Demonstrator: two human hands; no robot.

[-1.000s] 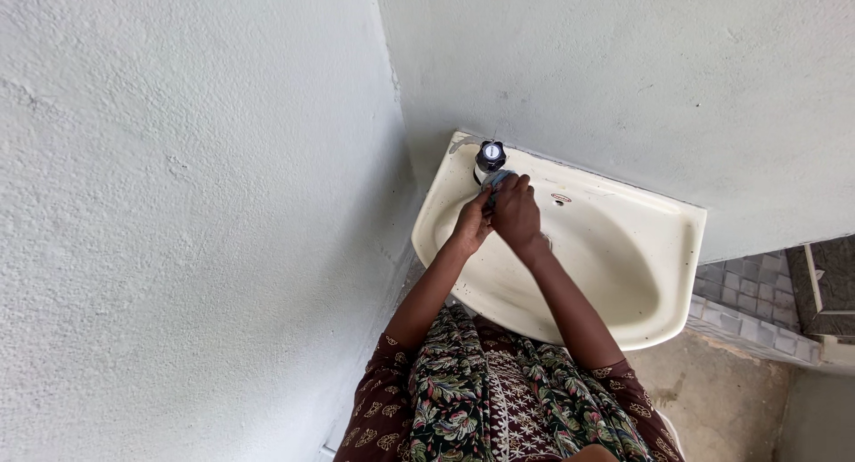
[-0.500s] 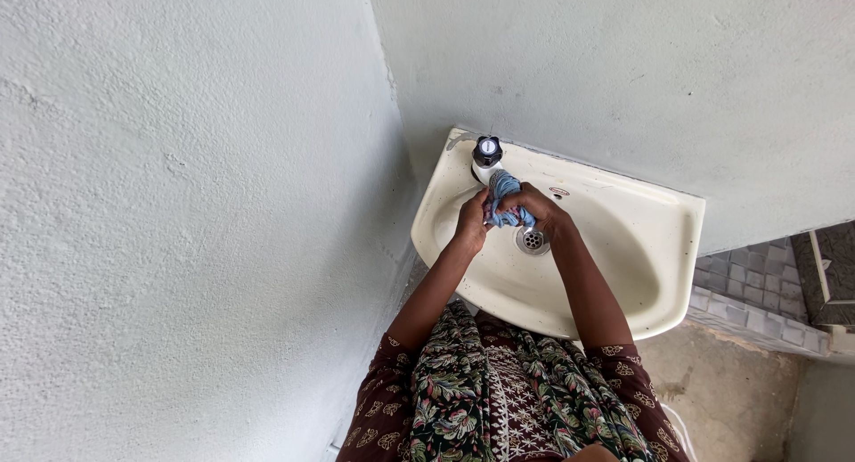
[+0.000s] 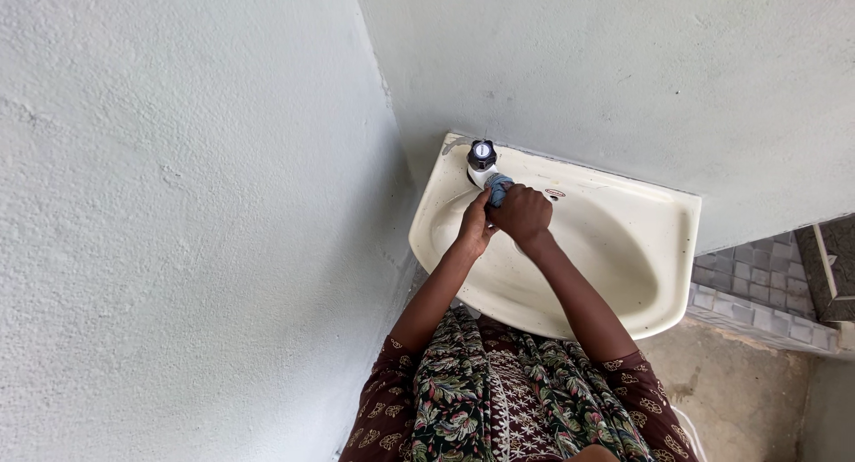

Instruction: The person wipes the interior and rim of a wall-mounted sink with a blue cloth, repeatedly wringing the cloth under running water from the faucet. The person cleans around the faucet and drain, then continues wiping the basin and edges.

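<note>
A cream wall-mounted sink [image 3: 623,248] sits in a corner. At its back left stands a tap [image 3: 482,155] with a dark round knob. Just below the tap's spout, my right hand [image 3: 524,214] is closed around a small blue cloth [image 3: 497,188], whose tip sticks out toward the tap. My left hand [image 3: 473,226] presses against the right hand from the left and grips the lower part of the same cloth. Both hands hover over the basin and hide the drain.
Pale textured walls [image 3: 178,204] close in on the left and behind the sink. Grey tiled paving [image 3: 757,293] and a concrete floor [image 3: 721,382] lie to the right below the basin. My patterned dress fills the bottom of the view.
Half a second ago my right hand was turned outward with the cloth spread and the drain showing. Now it has rolled back over the cloth, bunching it under the tap.
</note>
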